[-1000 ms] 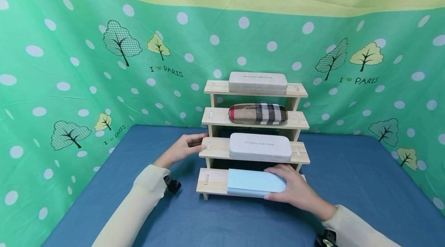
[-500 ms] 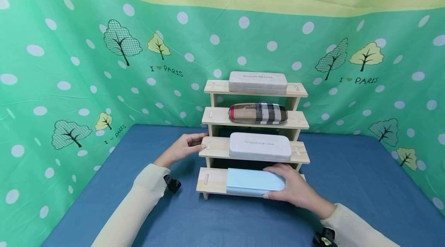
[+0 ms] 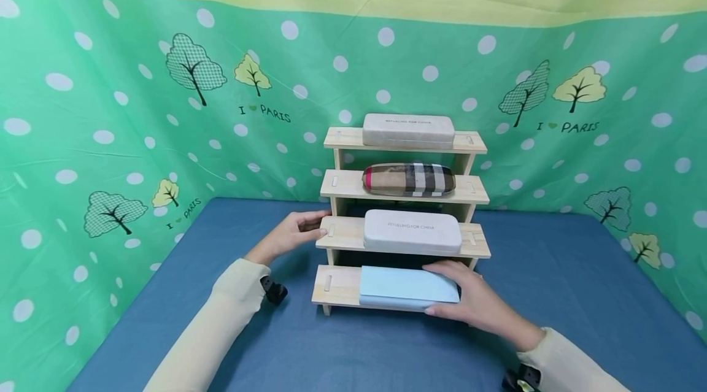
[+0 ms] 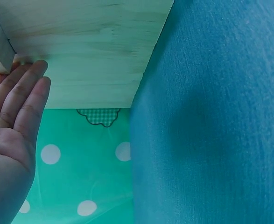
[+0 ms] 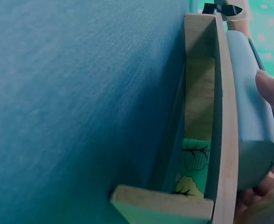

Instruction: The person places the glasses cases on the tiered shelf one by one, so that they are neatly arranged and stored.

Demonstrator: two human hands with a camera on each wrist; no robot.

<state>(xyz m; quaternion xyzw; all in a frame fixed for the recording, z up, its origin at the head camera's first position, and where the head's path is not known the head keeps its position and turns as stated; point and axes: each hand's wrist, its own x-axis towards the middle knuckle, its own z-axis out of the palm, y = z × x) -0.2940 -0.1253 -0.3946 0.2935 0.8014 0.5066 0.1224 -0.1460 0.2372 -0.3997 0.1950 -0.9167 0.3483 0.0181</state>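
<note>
A wooden stepped stand [image 3: 339, 286] carries a case on each tier. My right hand [image 3: 477, 300] is around the right end of a light blue glasses case [image 3: 400, 286] on the lowest tier, thumb at its front and fingers behind it. In the right wrist view, the thumb [image 5: 270, 91] overlaps the case [image 5: 253, 112], which lies along the board. My left hand [image 3: 289, 234] is at the left end of the second tier from the bottom. In the left wrist view its nearly straight fingers [image 4: 27, 88] touch the stand's side panel [image 4: 90, 60].
Higher up stand a white glasses case [image 3: 411, 232], a plaid case [image 3: 409, 180] and a greyish-white case [image 3: 409, 131] on the top tier. Blue cloth [image 3: 331, 355] covers the table, and a green dotted curtain [image 3: 309, 116] hangs close behind the stand.
My right hand has shifted slightly right, baring more of the blue case's right end. The left hand and the other cases have stayed in place.
</note>
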